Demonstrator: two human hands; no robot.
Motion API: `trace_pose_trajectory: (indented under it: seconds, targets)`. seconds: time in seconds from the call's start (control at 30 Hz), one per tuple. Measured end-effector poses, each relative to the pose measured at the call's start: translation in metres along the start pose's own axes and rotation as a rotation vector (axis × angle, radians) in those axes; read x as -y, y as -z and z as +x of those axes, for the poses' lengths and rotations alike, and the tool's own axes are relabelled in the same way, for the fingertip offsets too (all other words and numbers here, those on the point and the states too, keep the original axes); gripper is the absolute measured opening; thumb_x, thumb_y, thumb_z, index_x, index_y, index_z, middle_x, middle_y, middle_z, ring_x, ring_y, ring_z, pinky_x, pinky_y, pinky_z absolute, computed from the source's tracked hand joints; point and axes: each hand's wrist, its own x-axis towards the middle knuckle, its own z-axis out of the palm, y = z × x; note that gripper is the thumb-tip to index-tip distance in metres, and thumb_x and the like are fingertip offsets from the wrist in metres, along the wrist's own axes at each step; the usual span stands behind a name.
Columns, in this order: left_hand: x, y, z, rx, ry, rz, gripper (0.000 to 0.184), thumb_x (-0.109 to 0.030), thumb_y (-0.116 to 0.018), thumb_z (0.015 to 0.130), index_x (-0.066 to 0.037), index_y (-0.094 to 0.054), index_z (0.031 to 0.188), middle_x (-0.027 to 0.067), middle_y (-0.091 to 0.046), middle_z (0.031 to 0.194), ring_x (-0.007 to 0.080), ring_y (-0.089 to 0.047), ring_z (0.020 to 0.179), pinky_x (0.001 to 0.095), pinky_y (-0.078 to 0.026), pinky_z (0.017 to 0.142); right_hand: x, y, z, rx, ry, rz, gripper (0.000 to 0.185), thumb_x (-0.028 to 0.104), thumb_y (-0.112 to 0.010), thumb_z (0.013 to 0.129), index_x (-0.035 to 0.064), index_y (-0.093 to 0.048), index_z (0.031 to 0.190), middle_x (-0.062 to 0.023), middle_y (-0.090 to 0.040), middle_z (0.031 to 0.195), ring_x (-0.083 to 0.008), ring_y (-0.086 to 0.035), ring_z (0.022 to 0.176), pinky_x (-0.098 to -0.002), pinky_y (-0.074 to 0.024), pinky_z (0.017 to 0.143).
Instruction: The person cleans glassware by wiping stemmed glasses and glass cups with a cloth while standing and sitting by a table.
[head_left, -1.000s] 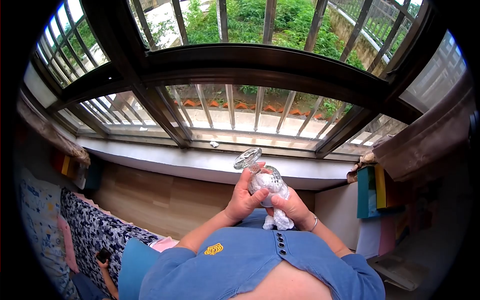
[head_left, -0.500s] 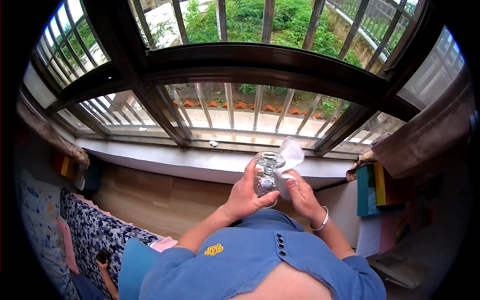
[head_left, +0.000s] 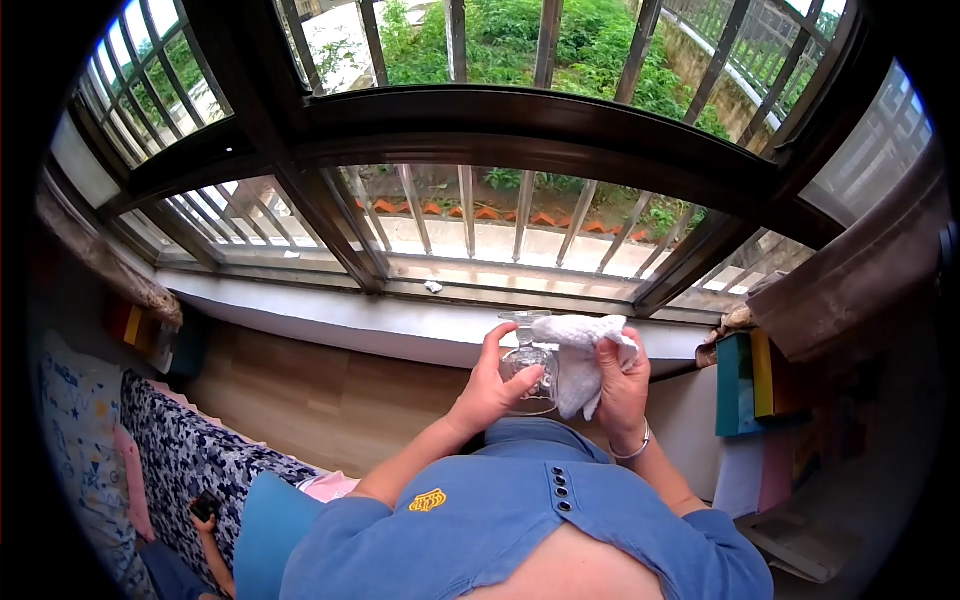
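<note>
Just below the frame's centre, the left hand [head_left: 486,388] has its fingers closed around a clear glass [head_left: 530,360], its foot upward, while the right hand [head_left: 625,392] pinches with its fingers a white cloth [head_left: 580,365] beside it.

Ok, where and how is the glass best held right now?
Probably by the bowl of the glass, from the left, as the left hand has it: it is broad and rounded, the stem narrow. The foot points toward the window, and the white cloth in the right hand takes up the right side.
</note>
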Motion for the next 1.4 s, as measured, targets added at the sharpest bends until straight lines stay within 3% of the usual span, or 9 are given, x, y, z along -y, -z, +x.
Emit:
trace_pose_trajectory:
  seconds: [0.1,0.13,0.2,0.37,0.67,1.0,1.07,1.27,1.4]
  targets:
    - [0.013,0.001,0.004,0.020,-0.046,-0.106,0.070,-0.023,-0.063,0.077,-0.007,-0.018,0.128,0.0116,-0.051,0.097,0.0124,-0.052,0.080,0.0240,-0.046,0.067,0.006,-0.001,0.002,0.394,0.392,-0.539,0.017,0.020,-0.056,0.083,0.0057,-0.051,0.090,-0.0055,-0.056,0.089,-0.0134,-0.050,0.087,-0.0271,-0.0394,0.078]
    - [0.021,0.001,0.007,0.037,-0.125,-0.136,0.070,-0.023,-0.063,0.077,-0.007,-0.018,0.128,0.0116,-0.051,0.097,0.0130,-0.052,0.081,0.0243,-0.046,0.067,0.014,-0.008,0.005,0.641,0.421,-0.749,0.027,0.033,-0.049,0.086,0.0068,-0.053,0.085,-0.0038,-0.054,0.082,-0.0179,-0.048,0.090,-0.0310,-0.0324,0.086]
    - [0.034,0.001,0.011,0.009,-0.220,0.085,0.075,-0.024,-0.066,0.075,-0.007,-0.017,0.129,0.0113,-0.051,0.098,0.0158,-0.052,0.087,0.0288,-0.045,0.074,0.005,-0.006,-0.002,0.622,0.226,-0.670,0.040,0.045,-0.041,0.086,0.0073,-0.053,0.080,-0.0030,-0.053,0.079,-0.0200,-0.048,0.086,-0.0340,-0.0273,0.090]
    - [0.020,-0.002,0.000,-0.059,-0.189,0.362,0.087,-0.028,-0.070,0.067,-0.005,-0.015,0.129,0.0176,-0.051,0.107,0.0294,-0.055,0.094,0.0364,-0.044,0.079,-0.022,-0.002,-0.007,0.238,-0.067,-0.398,0.025,0.008,-0.065,0.072,0.0029,-0.048,0.089,-0.0048,-0.054,0.088,-0.0089,-0.049,0.085,-0.0235,-0.0435,0.070]
    - [-0.014,-0.002,0.001,0.085,-0.471,0.932,0.089,-0.023,-0.070,0.060,-0.003,-0.017,0.129,0.0219,-0.047,0.107,0.0374,-0.054,0.087,0.0403,-0.045,0.073,-0.032,0.005,-0.001,0.302,-0.419,-0.176,0.035,0.015,-0.060,0.079,0.0049,-0.049,0.111,-0.0026,-0.052,0.104,-0.0118,-0.049,0.093,-0.0255,-0.0417,0.081]
    - [-0.005,-0.004,0.006,-0.103,-0.534,0.903,0.088,-0.032,-0.075,0.062,0.001,-0.022,0.123,0.0212,-0.048,0.105,0.0331,-0.051,0.095,0.0380,-0.043,0.081,-0.023,0.007,0.010,0.137,-0.295,0.212,0.040,0.017,-0.058,0.080,0.0001,-0.046,0.114,-0.0086,-0.051,0.111,-0.0151,-0.050,0.098,-0.0298,-0.0405,0.086]
    - [-0.005,-0.004,0.006,0.006,-0.476,0.785,0.077,-0.033,-0.073,0.064,0.002,-0.029,0.117,0.0210,-0.044,0.110,0.0335,-0.050,0.094,0.0372,-0.043,0.079,-0.019,0.007,0.014,0.324,0.106,-0.263,0.049,0.020,-0.065,0.075,0.0003,-0.046,0.115,-0.0102,-0.050,0.113,-0.0175,-0.049,0.102,-0.0312,-0.0388,0.089]
    - [-0.017,0.011,0.007,0.206,-0.344,0.584,0.058,-0.034,-0.068,0.069,0.001,-0.042,0.108,0.0157,-0.056,0.091,0.0283,-0.057,0.083,0.0308,-0.044,0.075,-0.003,0.000,0.011,0.394,-0.177,0.013,0.061,0.027,-0.070,0.069,-0.0008,-0.044,0.116,-0.0123,-0.050,0.113,-0.0199,-0.048,0.105,-0.0331,-0.0393,0.090]
    - [0.005,0.026,0.016,0.713,0.067,-0.075,0.054,-0.047,-0.056,0.078,-0.001,-0.047,0.106,0.0076,-0.056,0.089,0.0150,-0.055,0.076,0.0264,-0.043,0.069,0.013,-0.008,0.008,0.549,-0.445,0.256,0.066,0.035,-0.070,0.069,-0.0017,-0.044,0.117,-0.0137,-0.051,0.110,-0.0225,-0.050,0.103,-0.0349,-0.0432,0.086]
